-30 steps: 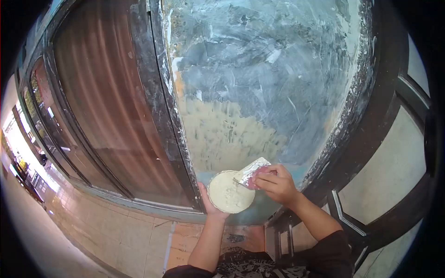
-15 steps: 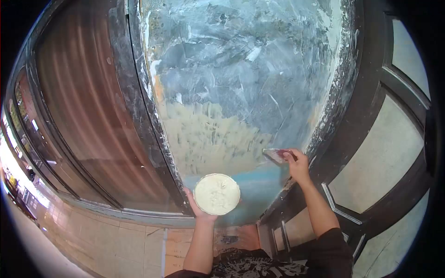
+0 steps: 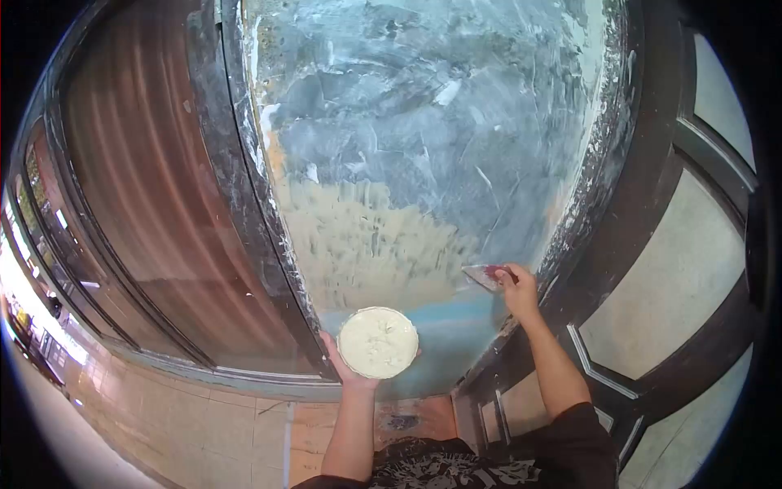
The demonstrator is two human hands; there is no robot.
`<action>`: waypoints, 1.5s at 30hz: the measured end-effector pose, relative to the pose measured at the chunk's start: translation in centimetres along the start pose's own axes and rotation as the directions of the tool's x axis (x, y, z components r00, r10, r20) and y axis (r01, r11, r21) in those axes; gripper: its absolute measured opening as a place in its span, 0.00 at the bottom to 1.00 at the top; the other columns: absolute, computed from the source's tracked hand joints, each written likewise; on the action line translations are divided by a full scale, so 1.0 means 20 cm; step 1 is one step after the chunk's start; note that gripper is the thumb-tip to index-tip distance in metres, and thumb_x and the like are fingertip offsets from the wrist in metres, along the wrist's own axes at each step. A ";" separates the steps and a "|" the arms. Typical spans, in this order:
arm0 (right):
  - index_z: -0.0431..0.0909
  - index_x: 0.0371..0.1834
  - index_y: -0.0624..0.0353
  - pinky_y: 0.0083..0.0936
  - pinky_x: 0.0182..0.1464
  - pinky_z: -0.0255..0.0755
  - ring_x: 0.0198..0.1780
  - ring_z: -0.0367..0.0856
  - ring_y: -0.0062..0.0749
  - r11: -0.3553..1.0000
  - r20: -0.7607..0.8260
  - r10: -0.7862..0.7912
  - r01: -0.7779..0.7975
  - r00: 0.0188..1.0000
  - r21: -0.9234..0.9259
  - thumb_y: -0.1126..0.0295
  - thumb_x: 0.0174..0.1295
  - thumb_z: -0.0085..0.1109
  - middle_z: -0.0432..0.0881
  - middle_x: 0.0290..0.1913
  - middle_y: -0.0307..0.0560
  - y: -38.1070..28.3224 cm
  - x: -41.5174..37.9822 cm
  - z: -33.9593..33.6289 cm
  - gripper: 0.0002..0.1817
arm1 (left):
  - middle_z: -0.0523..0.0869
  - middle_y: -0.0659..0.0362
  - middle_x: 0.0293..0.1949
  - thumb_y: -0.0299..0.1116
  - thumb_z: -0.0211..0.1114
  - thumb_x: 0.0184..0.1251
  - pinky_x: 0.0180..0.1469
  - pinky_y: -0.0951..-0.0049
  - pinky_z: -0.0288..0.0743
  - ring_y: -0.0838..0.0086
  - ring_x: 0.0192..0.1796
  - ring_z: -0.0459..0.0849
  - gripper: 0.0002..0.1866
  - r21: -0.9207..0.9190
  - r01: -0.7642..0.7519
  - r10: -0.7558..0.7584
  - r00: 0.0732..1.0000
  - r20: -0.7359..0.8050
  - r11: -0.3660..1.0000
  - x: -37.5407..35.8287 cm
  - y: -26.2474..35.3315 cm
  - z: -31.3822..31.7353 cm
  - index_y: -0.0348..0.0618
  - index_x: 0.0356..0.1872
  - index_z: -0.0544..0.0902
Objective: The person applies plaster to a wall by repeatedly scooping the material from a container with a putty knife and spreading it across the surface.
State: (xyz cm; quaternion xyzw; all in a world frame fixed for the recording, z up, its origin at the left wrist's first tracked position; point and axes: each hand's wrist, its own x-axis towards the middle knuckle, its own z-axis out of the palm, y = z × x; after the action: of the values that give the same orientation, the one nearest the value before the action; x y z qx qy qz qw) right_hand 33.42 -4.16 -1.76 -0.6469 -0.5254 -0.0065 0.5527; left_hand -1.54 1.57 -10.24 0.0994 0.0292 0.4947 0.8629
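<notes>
My left hand grips a round tub of cream-white putty from below and its left side, the open top facing me. The fingers under the tub are mostly hidden. In my right hand is a putty knife with a reddish handle end, its blade at the wall surface. A cream putty layer covers the lower left of the grey-blue wall; the blade lies at this layer's right edge. Beneath it runs a light blue band.
At left stands a dark-framed glass panel with a brown curtain behind. A dark wooden frame with pale panels rises close to my right arm. Below are floor tiles and an orange-brown sheet.
The putty knife has turned slightly, its blade now showing a narrower, more pointed outline. My right hand and the tub have shifted a little to the left in view.
</notes>
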 end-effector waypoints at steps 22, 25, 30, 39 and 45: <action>0.87 0.45 0.63 0.37 0.49 0.75 0.43 0.82 0.48 0.996 0.012 -0.013 0.014 1.000 -0.082 0.71 0.66 0.68 0.87 0.38 0.56 -0.01 0.01 0.00 0.09 | 0.68 0.45 0.77 0.89 0.44 0.58 0.60 0.07 0.62 0.33 0.72 0.71 0.59 -0.023 0.058 -0.057 0.998 0.025 0.998 -0.01 0.00 0.01 0.49 0.77 0.69; 0.88 0.45 0.62 0.37 0.50 0.75 0.44 0.81 0.48 0.983 0.049 -0.077 0.084 0.996 -0.161 0.72 0.66 0.67 0.87 0.38 0.55 -0.05 0.02 0.00 0.08 | 0.69 0.45 0.77 0.88 0.44 0.59 0.60 0.07 0.61 0.33 0.72 0.71 0.59 0.009 0.061 -0.061 0.995 0.078 0.998 -0.02 0.00 0.02 0.49 0.77 0.69; 0.87 0.45 0.62 0.39 0.50 0.75 0.44 0.81 0.49 0.992 -0.032 -0.022 0.018 0.999 -0.125 0.72 0.66 0.67 0.88 0.39 0.54 -0.08 0.05 -0.04 0.08 | 0.69 0.45 0.77 0.88 0.44 0.59 0.60 0.07 0.61 0.33 0.72 0.71 0.58 0.008 0.082 -0.083 0.993 0.079 0.997 -0.03 -0.01 0.01 0.49 0.77 0.69; 0.88 0.46 0.61 0.38 0.50 0.76 0.44 0.82 0.48 0.991 0.000 -0.004 0.004 1.000 -0.131 0.70 0.67 0.68 0.87 0.38 0.55 -0.05 0.05 0.00 0.09 | 0.69 0.45 0.76 0.87 0.45 0.60 0.60 0.07 0.61 0.33 0.72 0.71 0.57 -0.026 0.087 -0.085 0.994 0.069 0.996 -0.05 -0.02 0.03 0.49 0.77 0.69; 0.88 0.46 0.63 0.37 0.48 0.76 0.43 0.82 0.47 0.998 0.028 0.022 -0.020 0.999 -0.055 0.70 0.67 0.68 0.87 0.38 0.57 -0.02 0.00 0.00 0.09 | 0.69 0.46 0.77 0.87 0.44 0.60 0.60 0.06 0.61 0.33 0.72 0.71 0.57 -0.037 0.075 -0.075 0.997 0.014 0.996 -0.07 -0.01 0.02 0.50 0.77 0.69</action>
State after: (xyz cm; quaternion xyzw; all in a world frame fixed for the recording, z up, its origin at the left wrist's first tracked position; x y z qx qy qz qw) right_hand 33.14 -4.27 -1.52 -0.6673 -0.5260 -0.0058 0.5273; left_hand -1.93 0.25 -10.04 0.0851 0.0182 0.4618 0.8827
